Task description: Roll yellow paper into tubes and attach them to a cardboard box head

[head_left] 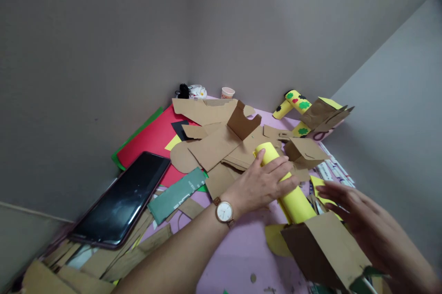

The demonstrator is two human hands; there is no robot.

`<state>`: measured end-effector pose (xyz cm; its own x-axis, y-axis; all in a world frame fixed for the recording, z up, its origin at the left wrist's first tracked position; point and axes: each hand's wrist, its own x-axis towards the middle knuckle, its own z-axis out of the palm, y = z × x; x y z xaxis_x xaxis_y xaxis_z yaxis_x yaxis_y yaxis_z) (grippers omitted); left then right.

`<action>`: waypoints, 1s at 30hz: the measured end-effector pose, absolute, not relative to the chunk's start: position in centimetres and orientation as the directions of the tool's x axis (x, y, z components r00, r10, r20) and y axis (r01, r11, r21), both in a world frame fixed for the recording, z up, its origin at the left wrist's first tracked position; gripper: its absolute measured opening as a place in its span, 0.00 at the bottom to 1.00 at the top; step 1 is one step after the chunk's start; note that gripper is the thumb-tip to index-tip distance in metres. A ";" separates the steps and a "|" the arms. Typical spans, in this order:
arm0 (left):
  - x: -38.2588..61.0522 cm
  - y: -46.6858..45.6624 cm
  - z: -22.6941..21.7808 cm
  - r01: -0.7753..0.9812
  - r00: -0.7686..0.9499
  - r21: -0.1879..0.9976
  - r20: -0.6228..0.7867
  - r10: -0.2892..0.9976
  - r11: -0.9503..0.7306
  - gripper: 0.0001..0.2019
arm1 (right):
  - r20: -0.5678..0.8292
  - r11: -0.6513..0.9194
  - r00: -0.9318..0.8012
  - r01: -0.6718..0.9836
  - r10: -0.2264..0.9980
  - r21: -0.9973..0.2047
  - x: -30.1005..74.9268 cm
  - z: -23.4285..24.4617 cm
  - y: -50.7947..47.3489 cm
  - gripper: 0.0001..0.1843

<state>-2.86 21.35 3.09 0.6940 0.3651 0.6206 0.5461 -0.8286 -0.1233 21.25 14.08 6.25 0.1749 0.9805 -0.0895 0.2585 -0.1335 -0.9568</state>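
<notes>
A yellow paper roll (299,206) lies at a slant over the purple tabletop (241,252). My left hand (264,179), with a watch (224,211) on its wrist, is wrapped round the roll's upper part. The roll's near end meets a brown cardboard box (329,248); whether it is joined to it I cannot tell. To the right of the roll my right hand (359,211) hovers with its fingers stretched out, holding nothing. Yellow paper pieces (319,186) lie by its fingertips.
Cardboard scraps (214,147) cover the middle. On the left are a black tablet (124,202), a green strip (177,193) and red paper (148,137). Decorated yellow tubes (299,103), a paper cup (227,93) and markers (333,165) stand or lie near the walls.
</notes>
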 end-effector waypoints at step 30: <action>-3.1 21.2 3.9 0.546 0.639 0.103 0.592 0.492 -0.832 0.24 | -0.509 -0.522 -0.240 0.009 0.827 -0.853 16.2 5.9 19.0 0.08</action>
<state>-3.06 21.24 3.87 0.6386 0.4922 0.5915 0.5459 -0.8316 0.1026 16.23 19.04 5.88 -0.2397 0.8269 -0.5087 0.0093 -0.5220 -0.8529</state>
